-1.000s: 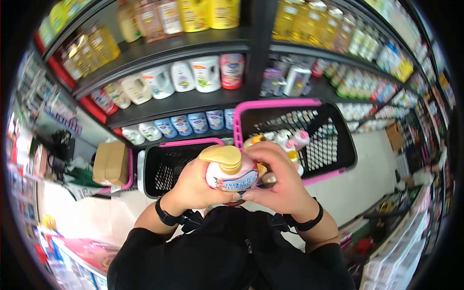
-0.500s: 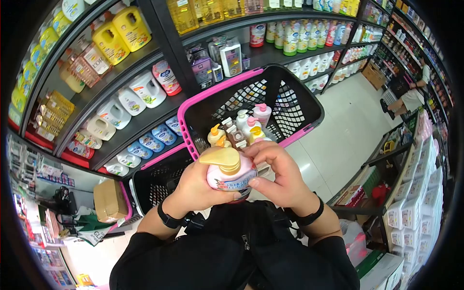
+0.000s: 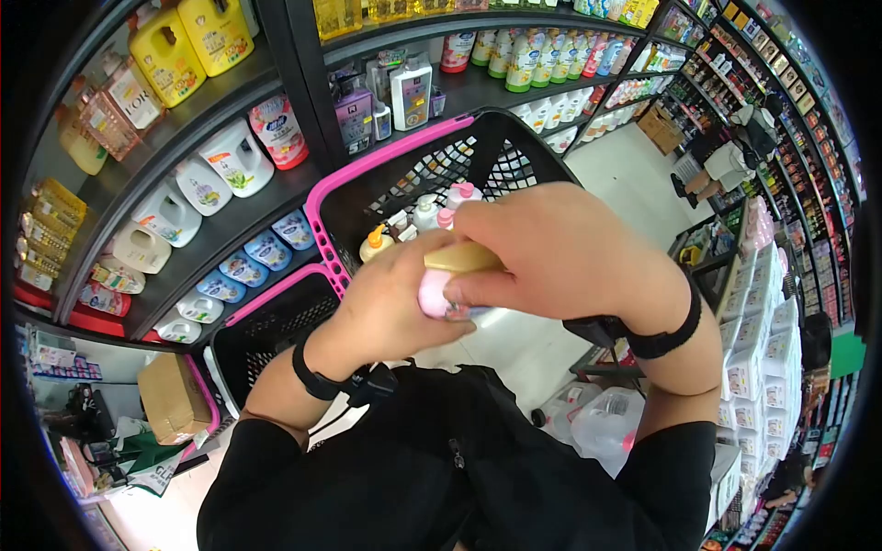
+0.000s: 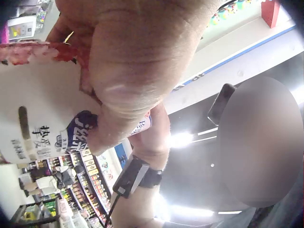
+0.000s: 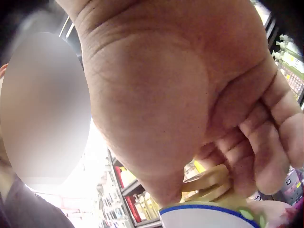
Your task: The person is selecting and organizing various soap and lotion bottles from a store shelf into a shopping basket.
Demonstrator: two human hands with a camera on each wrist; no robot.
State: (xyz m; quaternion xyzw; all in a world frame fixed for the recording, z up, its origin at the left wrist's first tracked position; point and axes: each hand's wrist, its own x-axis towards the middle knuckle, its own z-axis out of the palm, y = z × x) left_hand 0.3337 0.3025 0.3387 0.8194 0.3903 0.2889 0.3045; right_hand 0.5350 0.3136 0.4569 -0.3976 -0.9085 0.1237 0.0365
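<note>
A pink pump bottle (image 3: 434,296) is held in front of the chest by my left hand (image 3: 381,298), its fingers wrapped round the body. My right hand (image 3: 570,253) is over the top, gripping the bottle's gold-yellow pump head (image 3: 464,259) between thumb and fingers. In the right wrist view the thumb lies against the pump collar (image 5: 209,183), above a label edged in blue. The left wrist view shows the bottle's pale label (image 4: 40,104), with dark blue print and a red band, beside the left thumb.
Beyond the hands stands a black shopping basket with a pink rim (image 3: 386,151), holding several pump bottles (image 3: 427,213). A second basket (image 3: 241,358) and a cardboard box (image 3: 173,397) are at the left. Shelves of detergent jugs (image 3: 234,158) line the front. Another person (image 3: 730,161) is in the aisle.
My right hand has moved from the bottle's side up onto its pump head and turned over it. The bottle has tilted, and the head view has shifted to the right.
</note>
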